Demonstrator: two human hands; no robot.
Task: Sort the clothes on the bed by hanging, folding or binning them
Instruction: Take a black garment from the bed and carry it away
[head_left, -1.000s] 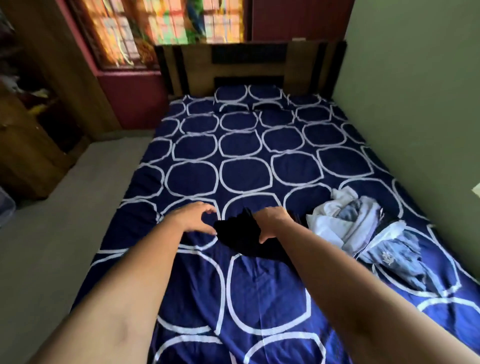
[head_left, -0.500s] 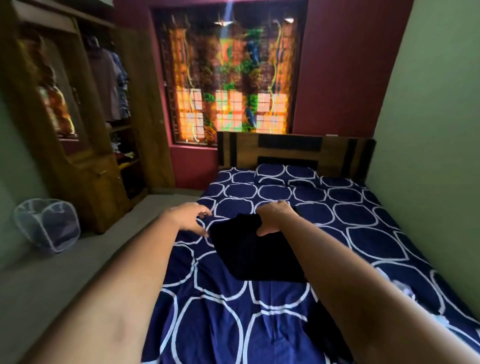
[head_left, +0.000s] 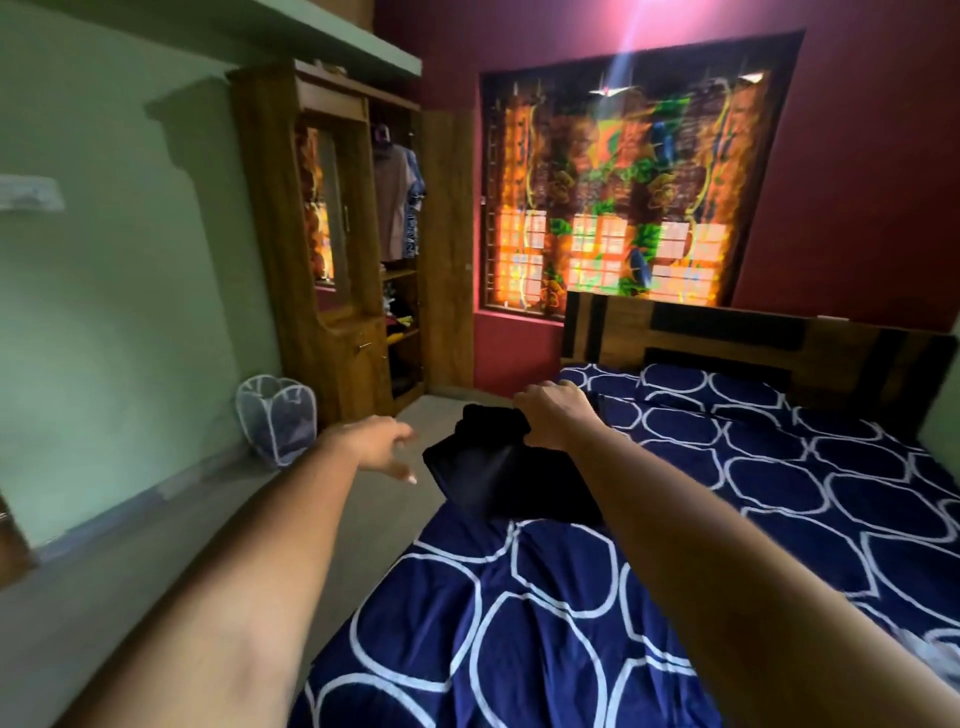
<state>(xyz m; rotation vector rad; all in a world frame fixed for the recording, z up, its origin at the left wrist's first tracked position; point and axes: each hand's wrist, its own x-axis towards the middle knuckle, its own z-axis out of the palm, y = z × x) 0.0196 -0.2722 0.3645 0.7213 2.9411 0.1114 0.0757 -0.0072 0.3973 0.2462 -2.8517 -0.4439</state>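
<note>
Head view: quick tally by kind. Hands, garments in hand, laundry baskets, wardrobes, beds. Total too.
Hands: 2, left hand open, right hand gripping the black garment
Garments in hand: 1, the black garment
Laundry baskets: 1, mesh laundry basket on the floor
Wardrobes: 1, wooden wardrobe
Beds: 1, bed
Total: 6

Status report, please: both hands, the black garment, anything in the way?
Right hand grips black garment at bed edge. Left hand open, empty, beside it. No obstacle visible toward mesh basket.
</note>
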